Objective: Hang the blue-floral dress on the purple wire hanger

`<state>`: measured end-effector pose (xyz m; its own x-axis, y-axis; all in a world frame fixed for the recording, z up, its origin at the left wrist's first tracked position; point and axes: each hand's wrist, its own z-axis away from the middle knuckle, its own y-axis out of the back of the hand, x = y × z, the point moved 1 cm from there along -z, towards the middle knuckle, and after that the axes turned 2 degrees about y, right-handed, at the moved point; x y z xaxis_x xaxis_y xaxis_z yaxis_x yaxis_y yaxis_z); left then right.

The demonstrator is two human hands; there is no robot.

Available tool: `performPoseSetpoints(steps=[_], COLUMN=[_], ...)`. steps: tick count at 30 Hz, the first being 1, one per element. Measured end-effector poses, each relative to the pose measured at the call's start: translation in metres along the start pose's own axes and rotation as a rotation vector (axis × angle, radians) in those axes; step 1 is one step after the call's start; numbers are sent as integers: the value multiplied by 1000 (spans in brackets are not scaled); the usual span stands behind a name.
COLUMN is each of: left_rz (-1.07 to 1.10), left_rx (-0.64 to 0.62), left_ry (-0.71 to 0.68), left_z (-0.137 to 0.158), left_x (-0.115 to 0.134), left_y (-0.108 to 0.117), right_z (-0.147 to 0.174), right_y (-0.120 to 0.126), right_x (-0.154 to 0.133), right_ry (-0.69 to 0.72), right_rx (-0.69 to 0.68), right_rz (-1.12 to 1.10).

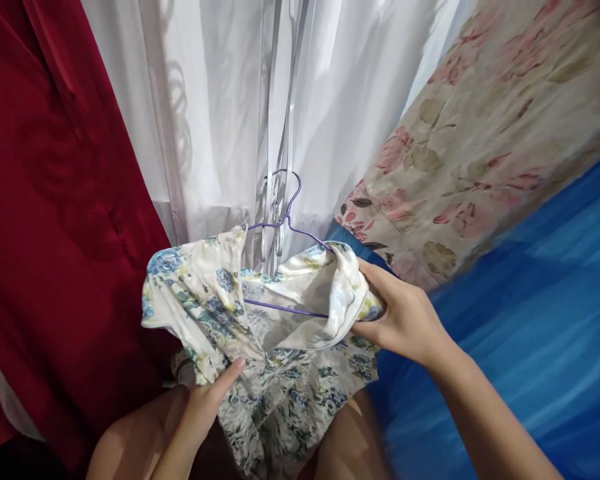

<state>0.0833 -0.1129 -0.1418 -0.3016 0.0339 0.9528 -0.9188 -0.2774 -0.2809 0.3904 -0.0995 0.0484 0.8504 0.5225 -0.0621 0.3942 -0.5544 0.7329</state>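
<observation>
white curtains (215, 113) hang straight ahead, with red cloth (25, 220) down the left; flowered cloth (430, 160) and blue cloth (530, 320) run off the right edge. shiny strips (275, 80) drop mid-curtain to the hook of a purple hanger (286, 309); which lies in front is hard to say. the hanger shows through the neck of a patterned top (215, 287), over the person's legs (130, 433), its ends hidden by cloth. the right hand (405, 313) grips one shoulder of the top between thumb and fingers. the left hand (207, 407) holds the front, thumb on top, fingers seemingly tucked underneath, out of sight. the top's lower end reaches the bottom edge; a pale round thing (181, 365) beside it is mostly covered.
</observation>
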Motion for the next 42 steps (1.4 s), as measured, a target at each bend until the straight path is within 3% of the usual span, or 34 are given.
performPoseSetpoints(steps=[5, 8, 13, 15, 17, 19, 21, 23, 27, 32, 36, 38, 40, 41, 42], left_rz=[64, 152, 240, 226, 212, 207, 228, 267, 274, 106, -39, -117, -212, -268, -344], left_rx=[36, 103, 154, 165, 210, 238, 211, 163, 104, 67, 161, 338, 524, 554, 502], left_ry=[-40, 49, 119, 105, 107, 106, 100, 99, 107, 67, -56, -213, -472, -615, -735], left_z=[12, 22, 38, 39, 37, 36, 36, 38, 43, 48, 47, 45, 44, 45, 45], left_x=[-16, -28, -36, -33, -30, -28, -28, -29, -38, -45, -32, -23, -18, -18, -19], left_y=[-8, -7, -4, -3, -3, -3, -6, -8, -4, 3, 6, 13, 19, 20, 17], right_z=[1, 12, 77, 104, 120, 122, 113, 100, 80, 79, 82, 84, 84, 83, 83], right_y=[-1, -18, -82, -106, -124, -136, -142, -145, -154, -160, -153, -145, -136, -132, -130], right_x=[-1, -12, -40, -53, -67, -84, -103, -120, -143, -150, -137, -127, -119, -116, -116], right_ry=[40, 46, -289, -482, -673, -734, -647, -545, -563, -655, -736, -820, -857, -855, -845], right_rx=[13, 154, 682, 780, 617, 247, -101, -252, -255, -204, -93, -5, 24, 14, -10], right_rz=[48, -23, -349, -499, -700, -946, -1140, -1219, -1214, -1319, -1422, -1460, -1454, -1447, -1447])
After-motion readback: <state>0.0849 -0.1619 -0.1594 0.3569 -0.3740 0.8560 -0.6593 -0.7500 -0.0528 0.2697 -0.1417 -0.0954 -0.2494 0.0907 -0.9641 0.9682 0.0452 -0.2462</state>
